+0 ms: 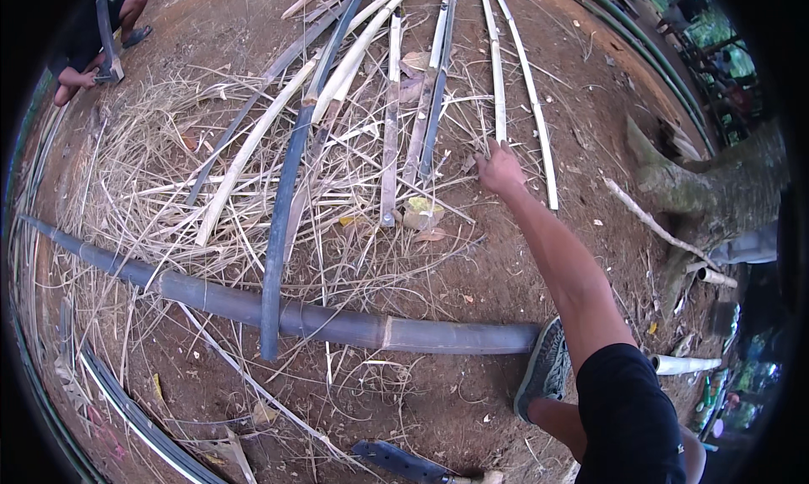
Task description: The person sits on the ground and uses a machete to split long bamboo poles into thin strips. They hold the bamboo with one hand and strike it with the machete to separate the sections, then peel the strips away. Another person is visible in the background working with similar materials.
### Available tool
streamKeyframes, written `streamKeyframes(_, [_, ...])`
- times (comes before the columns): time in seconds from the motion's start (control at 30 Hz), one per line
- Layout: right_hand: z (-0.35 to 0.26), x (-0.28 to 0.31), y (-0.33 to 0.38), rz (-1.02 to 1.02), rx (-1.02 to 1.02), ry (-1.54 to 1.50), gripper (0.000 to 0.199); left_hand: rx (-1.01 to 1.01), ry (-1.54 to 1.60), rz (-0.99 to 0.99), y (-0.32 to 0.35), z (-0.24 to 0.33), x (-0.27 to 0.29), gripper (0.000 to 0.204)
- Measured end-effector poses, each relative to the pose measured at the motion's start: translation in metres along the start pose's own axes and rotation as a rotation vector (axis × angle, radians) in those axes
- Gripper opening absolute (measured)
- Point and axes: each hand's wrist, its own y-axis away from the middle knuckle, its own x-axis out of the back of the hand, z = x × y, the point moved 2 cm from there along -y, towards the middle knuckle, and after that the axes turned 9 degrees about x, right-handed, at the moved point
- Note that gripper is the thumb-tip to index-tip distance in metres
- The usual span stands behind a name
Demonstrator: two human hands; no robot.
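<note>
My right hand [503, 171] reaches forward on a bare outstretched arm, its fingers closed at the near end of a thin pale bamboo strip [496, 83]. The strip runs away from me toward the top edge. Just to its right lies another pale bamboo strip [533, 104], apart from the hand. Left of the hand, several split bamboo lengths fan out, among them a dark one [286, 197] whose near end crosses a thick bamboo pole [337, 324]. My left hand is out of view.
Bamboo shavings [185, 180] litter the brown ground. A machete [400, 460] lies at the bottom edge near my shoe [548, 366]. A tree trunk [708, 180] stands at right. At upper left another person's hand [84, 79] is by a bamboo piece.
</note>
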Motion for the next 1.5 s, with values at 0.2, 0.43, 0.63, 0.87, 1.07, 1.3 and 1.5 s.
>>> streamKeyframes(0.2, [-0.065,-0.015,-0.023,0.014,-0.071,0.042,0.065,0.048,0.089,-0.087,-0.009,-0.001,0.005,0.064])
streamKeyframes(0.43, [-0.083,0.006,-0.021,-0.087,-0.102,-0.167,0.058,0.087,0.013,-0.023,-0.009,0.01,0.004,0.065])
streamKeyframes(0.63, [-0.092,-0.027,-0.026,-0.069,-0.246,-0.125,0.054,0.074,0.073,-0.034,-0.013,0.031,0.017,0.057])
streamKeyframes(0.87, [-0.065,-0.009,-0.021,-0.279,-0.118,-0.26,0.03,-0.029,0.063,0.03,0.011,0.04,0.018,0.053])
streamKeyframes(1.07, [-0.075,0.049,0.056,-0.209,-0.329,-0.862,0.037,-0.022,0.109,-0.025,0.083,0.059,0.031,0.052])
streamKeyframes(1.3, [-0.161,0.217,0.207,-0.527,-0.155,-1.116,0.031,-0.37,0.207,0.163,0.182,0.066,0.024,0.034])
streamKeyframes(1.5, [-0.221,0.327,0.359,-0.708,0.014,-1.336,0.034,-0.594,0.233,0.212,0.223,0.052,0.012,0.041])
